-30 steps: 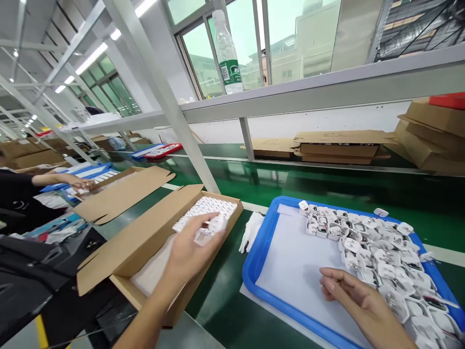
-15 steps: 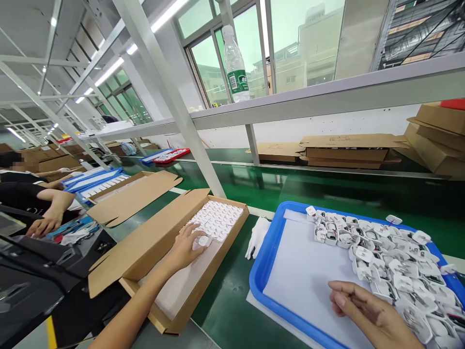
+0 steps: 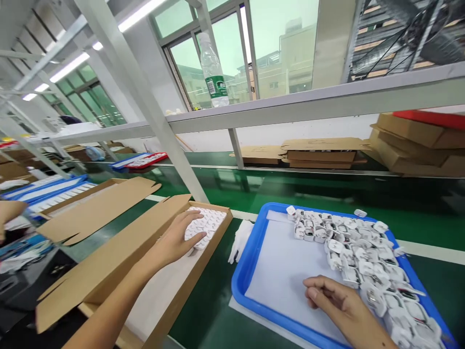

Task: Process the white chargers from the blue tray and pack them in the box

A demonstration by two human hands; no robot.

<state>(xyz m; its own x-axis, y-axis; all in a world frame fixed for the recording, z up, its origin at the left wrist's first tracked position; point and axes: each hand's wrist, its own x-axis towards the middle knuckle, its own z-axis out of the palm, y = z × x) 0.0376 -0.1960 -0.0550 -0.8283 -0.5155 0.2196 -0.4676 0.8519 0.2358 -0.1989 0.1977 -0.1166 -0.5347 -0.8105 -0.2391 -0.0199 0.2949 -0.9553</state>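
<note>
My left hand (image 3: 178,237) reaches into the long cardboard box (image 3: 196,278), at the near edge of its rows of small white plastic pieces (image 3: 209,224). Its thumb and fingers are spread, and one white piece shows partly beneath the thumb. My right hand (image 3: 336,300) hovers above the blue tray (image 3: 241,286), fingers loosely curled in with the thumb close to the index finger. Nothing shows in it. Beside it, white plastic housings with metal parts and wires inside (image 3: 366,257) cover the right and far portions of the tray's white lining sheet (image 3: 279,261).
A white glove (image 3: 240,240) lies between box and tray. Another open box (image 3: 105,203) and blue trays (image 3: 54,194) are at left, near another person's hand (image 3: 10,213). A slanted post (image 3: 170,145) rises behind. Cardboard boxes (image 3: 319,155) sit beneath the shelf bearing a bottle (image 3: 214,72).
The view has turned right, so everything shifts left. My left hand has moved farther over the rows of white pieces, its thumb and fingers opening wider. My right hand's fingers are more curled.
</note>
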